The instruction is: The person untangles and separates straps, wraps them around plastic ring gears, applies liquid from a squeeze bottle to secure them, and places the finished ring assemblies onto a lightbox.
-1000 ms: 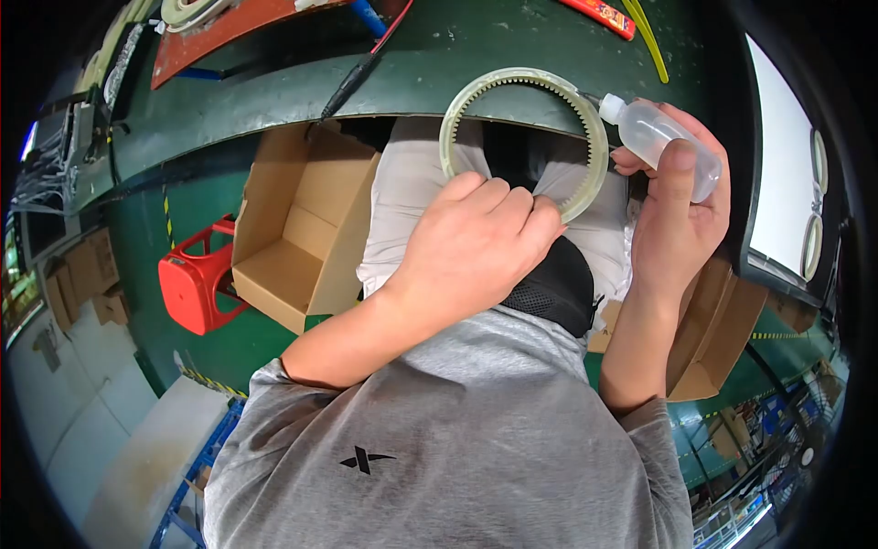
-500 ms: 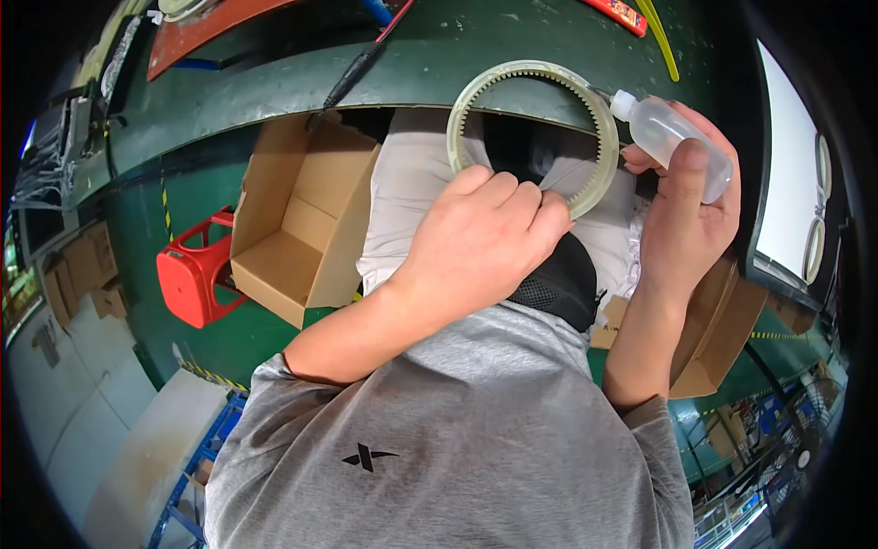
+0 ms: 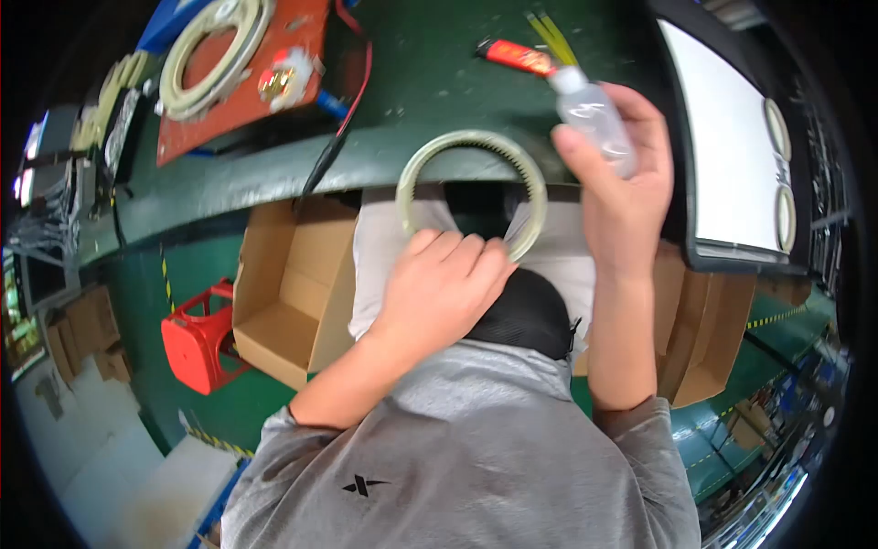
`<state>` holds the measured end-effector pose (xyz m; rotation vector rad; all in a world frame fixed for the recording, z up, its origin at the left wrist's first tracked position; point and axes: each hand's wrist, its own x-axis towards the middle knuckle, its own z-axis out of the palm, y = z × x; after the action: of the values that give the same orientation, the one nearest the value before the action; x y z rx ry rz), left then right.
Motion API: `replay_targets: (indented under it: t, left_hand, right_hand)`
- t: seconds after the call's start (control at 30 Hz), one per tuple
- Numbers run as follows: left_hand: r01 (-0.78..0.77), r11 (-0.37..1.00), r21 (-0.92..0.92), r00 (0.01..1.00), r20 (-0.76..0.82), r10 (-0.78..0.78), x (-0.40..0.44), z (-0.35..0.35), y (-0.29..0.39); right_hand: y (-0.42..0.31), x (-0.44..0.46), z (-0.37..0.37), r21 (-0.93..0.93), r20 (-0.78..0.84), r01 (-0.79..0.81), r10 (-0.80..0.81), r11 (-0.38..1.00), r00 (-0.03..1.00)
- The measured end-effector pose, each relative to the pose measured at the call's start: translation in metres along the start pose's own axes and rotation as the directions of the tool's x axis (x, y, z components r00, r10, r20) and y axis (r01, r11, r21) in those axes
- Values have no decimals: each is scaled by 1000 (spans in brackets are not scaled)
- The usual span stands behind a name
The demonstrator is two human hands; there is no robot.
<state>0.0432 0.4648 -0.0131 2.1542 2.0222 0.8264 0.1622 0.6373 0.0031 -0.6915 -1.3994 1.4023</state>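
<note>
My left hand [image 3: 445, 291] grips the lower rim of a pale ring with inner teeth [image 3: 412, 177], which is held up at the edge of the green table. In my right hand [image 3: 631, 174] is a translucent squeeze bottle [image 3: 594, 119], tilted with its white cap toward the upper left. The bottle is above and right of the ring, apart from it. Just beyond the cap lie a red packaged item [image 3: 517, 56] and yellow-green strips [image 3: 551, 38] on the table.
A reddish board [image 3: 210, 123] at the upper left bears pale rings. A black-handled tool [image 3: 322, 165] with a red cable lies on the green table [image 3: 430, 101]. Open cardboard boxes [image 3: 283, 302] and a red stool [image 3: 194, 352] stand below. A white panel [image 3: 722, 137] is at the right.
The bottle in my right hand has moved away from the ring, up and left, and tilts more upright. The view has shifted, showing more of the tabletop. My left hand still grips the ring.
</note>
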Motion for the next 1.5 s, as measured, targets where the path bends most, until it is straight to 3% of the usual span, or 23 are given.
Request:
replay_targets:
  t: [0.1,0.13,0.2,0.23,0.3,0.4,0.43,0.5,0.57,0.63,0.7,0.83,0.9,0.93,0.97,1.03,1.1,1.13,1.23,1.3,1.37,1.47,1.5]
  left_hand:
    - [-50,977,-206,996,-83,33,3,-24,-7]
    - [66,960,-272,988,-116,-101,-16,-29,-12]
    - [178,705,-686,911,-156,-382,-34,-38,-11]
    - [136,376,-917,848,-88,-522,-31,-47,-9]
    - [9,211,-977,895,-86,-437,-26,-62,-20]
    - [-14,18,-1000,925,-19,-380,-16,-70,-17]
    - [-4,23,-1000,941,-11,-337,-15,-69,-17]
    - [18,45,-999,964,5,-266,-9,-66,-9]
    - [43,10,-999,973,39,-227,1,-64,-2]
    - [70,-39,-997,989,75,-131,21,-63,4]
    - [105,-26,-994,990,107,-95,45,-58,22]
    - [26,190,-981,998,38,58,108,-43,88]
    - [-9,120,-993,999,-3,48,144,-30,119]
    - [-45,173,-984,999,-40,34,162,-29,138]
    - [-47,-40,-998,976,-54,210,178,-12,132]
    - [-46,-89,-995,995,-53,80,206,-1,166]
    - [17,-129,-991,989,-2,146,231,14,166]
    - [94,-90,-992,990,83,115,239,16,172]
    - [14,390,-921,997,43,64,248,20,175]
    - [-161,770,-617,987,-120,110,235,33,159]
    - [-352,840,-414,935,-110,337,218,27,148]
    - [-363,842,-398,912,32,408,193,30,151]
    - [-368,849,-379,911,37,411,188,36,151]
  right_hand:
    - [11,17,10,-76,53,116,-112,990,992]
    - [19,20,10,-158,64,143,-135,977,989]
    - [20,24,9,-297,38,129,-123,946,992]
    - [15,20,12,-338,3,84,-88,937,996]
    - [19,19,11,-375,5,142,-151,916,989]
    - [8,14,7,-417,21,168,-175,893,984]
    - [1,8,10,-484,-14,288,-337,826,942]
    - [-32,-11,1,-479,-9,402,-463,780,887]
    - [-62,-30,-15,-429,133,563,-567,707,813]
    - [-90,-51,-36,-189,381,492,-398,850,834]
    - [-113,-60,-43,-231,347,447,-356,864,868]
    - [-149,-59,-60,-350,169,405,-368,845,914]
    - [-165,-54,-74,-342,4,280,-297,897,955]
    - [-170,-46,-86,-408,-12,333,-370,850,929]
    - [-173,-36,-99,-473,-24,375,-437,797,899]
    - [-166,-16,-119,-475,-105,394,-495,787,863]
    - [-173,-5,-134,-315,-208,206,-279,926,937]
    - [-173,3,-145,-341,-183,191,-265,920,947]
    - [-163,43,-186,-451,-150,280,-381,848,912]
    - [-164,72,-219,-640,-121,181,-331,747,936]
    - [-163,99,-240,-854,-41,84,-228,513,973]
    - [-132,137,-262,-981,12,-1,69,192,998]
    - [-103,153,-275,-998,60,54,149,44,987]
